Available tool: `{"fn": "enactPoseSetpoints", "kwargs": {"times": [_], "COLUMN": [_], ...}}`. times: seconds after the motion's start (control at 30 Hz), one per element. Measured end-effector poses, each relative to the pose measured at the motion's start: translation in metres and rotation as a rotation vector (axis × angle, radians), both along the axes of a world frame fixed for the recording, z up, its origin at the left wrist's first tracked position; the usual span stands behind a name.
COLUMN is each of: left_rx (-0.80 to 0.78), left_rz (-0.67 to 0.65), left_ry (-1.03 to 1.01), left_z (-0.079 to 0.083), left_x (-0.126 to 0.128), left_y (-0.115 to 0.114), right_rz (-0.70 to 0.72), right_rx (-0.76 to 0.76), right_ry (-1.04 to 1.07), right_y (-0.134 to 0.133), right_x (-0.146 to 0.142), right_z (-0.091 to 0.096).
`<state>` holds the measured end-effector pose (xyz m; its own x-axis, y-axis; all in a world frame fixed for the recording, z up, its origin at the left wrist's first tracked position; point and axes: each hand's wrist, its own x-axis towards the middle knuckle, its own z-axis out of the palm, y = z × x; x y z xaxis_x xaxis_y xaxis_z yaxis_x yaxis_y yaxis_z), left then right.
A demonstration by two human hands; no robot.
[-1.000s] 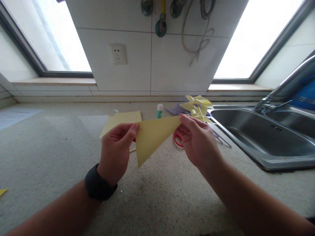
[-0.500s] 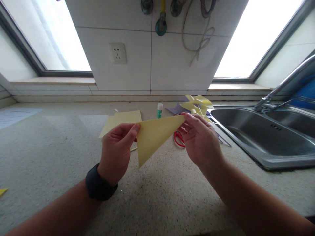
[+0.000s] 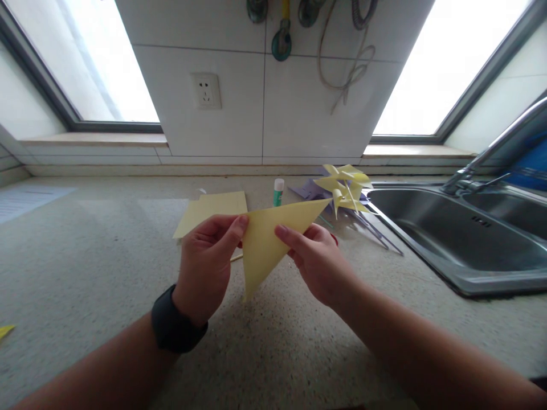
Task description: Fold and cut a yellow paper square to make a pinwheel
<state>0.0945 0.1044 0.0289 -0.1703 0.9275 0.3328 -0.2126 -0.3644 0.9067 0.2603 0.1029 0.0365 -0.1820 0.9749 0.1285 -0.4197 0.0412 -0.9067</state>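
Observation:
A pale yellow paper triangle, seemingly folded, is held up above the counter. My left hand pinches its upper left corner between thumb and fingers. On the long slanted edge, my right hand grips the paper with the thumb in front and the fingers behind. Behind my left hand lie flat sheets of yellow paper. A glue stick with a white cap stands upright beyond the triangle. The red scissors handle shows only a little past my right hand.
Yellow paper pinwheels and purple paper pieces lie at the back right, beside thin sticks. The steel sink and its faucet take up the right side. A printed sheet lies far left.
My right hand has left the triangle's right tip and moved left and down along its slanted edge, gripping there. The scissors handle is now mostly covered. My left hand keeps its hold.

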Motion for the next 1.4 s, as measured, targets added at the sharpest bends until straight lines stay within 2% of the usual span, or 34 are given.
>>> {"fn": "enactPoseSetpoints", "kwargs": {"times": [0.17,0.33,0.5,0.73,0.93,1.17,1.4], "left_rx": [0.020,-0.024,-0.066,-0.041,-0.049,-0.101,-0.080], "left_rz": [0.000,0.036,0.045,0.067,0.058,0.040,0.031], "left_ry": [-0.017,-0.023,-0.023,-0.045,-0.040,-0.108,-0.125], "left_z": [0.000,-0.001,0.001,0.002,0.002,0.006,0.005], "left_x": [0.000,-0.002,-0.003,-0.005,-0.004,-0.004,-0.002], "left_y": [0.003,0.007,0.005,0.007,0.008,0.008,0.010], "right_rz": [-0.080,-0.232,-0.270,-0.166,-0.260,0.052,-0.010], "right_rx": [-0.005,0.023,0.053,0.022,0.045,-0.013,0.008], "right_ry": [0.004,-0.024,-0.040,-0.043,-0.060,-0.164,-0.209], "right_y": [0.003,0.012,0.015,0.011,0.012,0.006,0.004], "right_x": [0.001,0.011,0.016,0.015,0.018,0.008,0.004], "right_z": [-0.001,-0.001,-0.003,0.003,0.004,-0.006,-0.011]}}
